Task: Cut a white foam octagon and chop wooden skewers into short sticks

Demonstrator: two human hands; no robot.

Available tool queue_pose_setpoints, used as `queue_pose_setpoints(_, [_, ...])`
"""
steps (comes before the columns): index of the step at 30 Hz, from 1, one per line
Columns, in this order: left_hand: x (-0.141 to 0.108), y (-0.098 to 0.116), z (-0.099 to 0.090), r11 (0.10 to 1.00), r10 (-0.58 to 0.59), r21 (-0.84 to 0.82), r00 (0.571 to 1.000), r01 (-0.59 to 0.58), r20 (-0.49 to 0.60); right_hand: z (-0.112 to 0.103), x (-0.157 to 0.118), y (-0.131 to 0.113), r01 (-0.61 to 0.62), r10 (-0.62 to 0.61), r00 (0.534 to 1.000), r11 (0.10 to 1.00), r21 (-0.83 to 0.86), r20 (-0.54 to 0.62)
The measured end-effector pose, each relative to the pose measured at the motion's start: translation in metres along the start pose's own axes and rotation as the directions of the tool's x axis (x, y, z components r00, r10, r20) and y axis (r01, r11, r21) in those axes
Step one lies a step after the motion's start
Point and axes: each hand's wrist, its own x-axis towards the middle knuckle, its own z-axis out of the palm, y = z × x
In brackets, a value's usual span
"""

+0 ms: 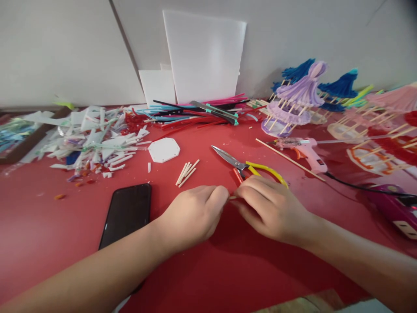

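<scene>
My left hand (198, 213) is closed, its fingers curled round one end of a thin wooden stick (232, 198). Only a short length of the stick shows between my two hands. My right hand (273, 208) pinches its other end, the fingertips partly hidden. Just beyond my right hand lie scissors (239, 164) with yellow handles, and a red handle-like piece (238, 175) beside them that I cannot fully make out. Several short cut sticks (187, 173) rest past my left hand. A white octagonal board (163, 150) with small holes lies behind them.
A black phone (127, 213) lies by my left forearm. Scraps (100, 139) pile up at the left. Pipe cleaners (182, 114) and a box cutter (216, 112) lie at the back. On the right are a pink glue gun (309, 154), a long stick (289, 160) and carousel-like models (293, 102).
</scene>
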Motion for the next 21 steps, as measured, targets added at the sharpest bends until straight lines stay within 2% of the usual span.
queue_pose_setpoints(6, [0.0001, 0.0022, 0.0025, 1.0, -0.028, 0.012, 1.0, 0.028, 0.012, 0.0038, 0.0001, 0.0002, 0.029, -0.027, 0.998, 0.999, -0.027, 0.055])
queue_pose_setpoints(10, [0.0018, 0.005, 0.0018, 0.992, -0.084, 0.112, 0.982, 0.066, 0.17, 0.007, -0.0014, 0.0006, 0.075, -0.069, 0.994, 0.994, -0.081, 0.082])
queue_pose_setpoints(13, [0.0022, 0.007, -0.001, 0.991, -0.04, 0.13, 0.971, 0.009, 0.236, 0.0077, -0.0023, 0.0024, 0.136, -0.129, 0.985, 0.989, -0.058, 0.112])
queue_pose_setpoints(21, [-0.002, 0.0101, -0.002, 0.988, 0.058, 0.127, 0.974, -0.087, 0.219, 0.0055, -0.0027, 0.0016, 0.193, -0.191, 0.977, 0.981, -0.003, 0.095])
